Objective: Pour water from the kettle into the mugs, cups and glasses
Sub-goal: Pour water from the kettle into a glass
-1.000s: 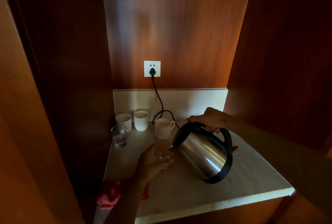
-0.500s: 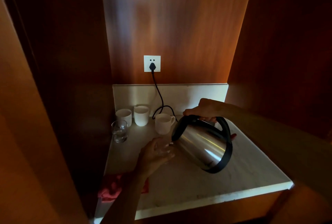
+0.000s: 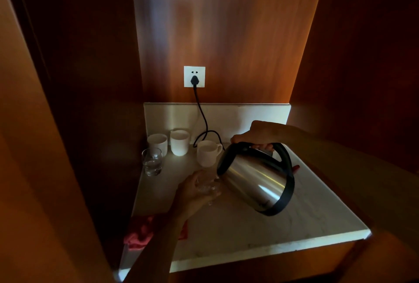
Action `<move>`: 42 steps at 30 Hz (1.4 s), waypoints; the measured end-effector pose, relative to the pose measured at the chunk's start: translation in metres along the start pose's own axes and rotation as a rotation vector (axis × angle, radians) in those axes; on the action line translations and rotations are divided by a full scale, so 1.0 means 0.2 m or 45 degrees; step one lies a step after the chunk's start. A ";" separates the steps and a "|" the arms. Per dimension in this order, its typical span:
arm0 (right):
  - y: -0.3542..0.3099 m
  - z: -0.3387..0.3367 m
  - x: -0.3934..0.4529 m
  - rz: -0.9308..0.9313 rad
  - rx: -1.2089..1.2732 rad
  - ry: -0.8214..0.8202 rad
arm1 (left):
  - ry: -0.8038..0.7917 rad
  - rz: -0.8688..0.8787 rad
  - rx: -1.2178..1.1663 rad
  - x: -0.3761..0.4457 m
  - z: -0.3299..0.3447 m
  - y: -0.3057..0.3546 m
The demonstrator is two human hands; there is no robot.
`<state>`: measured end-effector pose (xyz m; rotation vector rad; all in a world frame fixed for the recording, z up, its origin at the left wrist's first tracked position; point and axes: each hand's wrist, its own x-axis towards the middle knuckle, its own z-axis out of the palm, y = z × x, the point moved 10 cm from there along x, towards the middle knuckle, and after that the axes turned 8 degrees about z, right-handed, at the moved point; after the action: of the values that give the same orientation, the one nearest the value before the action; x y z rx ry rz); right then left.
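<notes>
A steel kettle with a black handle hangs tilted to the left over the white counter; my right hand grips its handle from above. Its spout sits right over a clear glass, which my left hand holds low above the counter. A second glass with water in it stands at the back left. Behind it are two white cups, and a white mug with a handle stands just left of the kettle.
A black cord runs from a wall socket down behind the mug. A pink cloth lies at the counter's front left corner. Dark wooden walls close in on the left, back and right.
The kettle and the held glass stay together, spout over glass. The view has shifted slightly; both hands keep their grips.
</notes>
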<state>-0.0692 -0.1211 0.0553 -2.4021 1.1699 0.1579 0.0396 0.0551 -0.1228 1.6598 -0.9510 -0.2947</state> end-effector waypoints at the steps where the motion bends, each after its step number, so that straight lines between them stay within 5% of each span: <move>1: -0.01 0.00 0.00 -0.004 -0.006 -0.002 | -0.001 -0.002 -0.001 0.00 0.00 0.00; 42: -0.05 0.01 -0.08 -0.012 -0.073 0.001 | -0.009 0.014 0.015 0.00 -0.01 0.00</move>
<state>-0.0707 -0.1033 0.0617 -2.4574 1.1686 0.1902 0.0415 0.0566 -0.1223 1.6646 -0.9679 -0.2883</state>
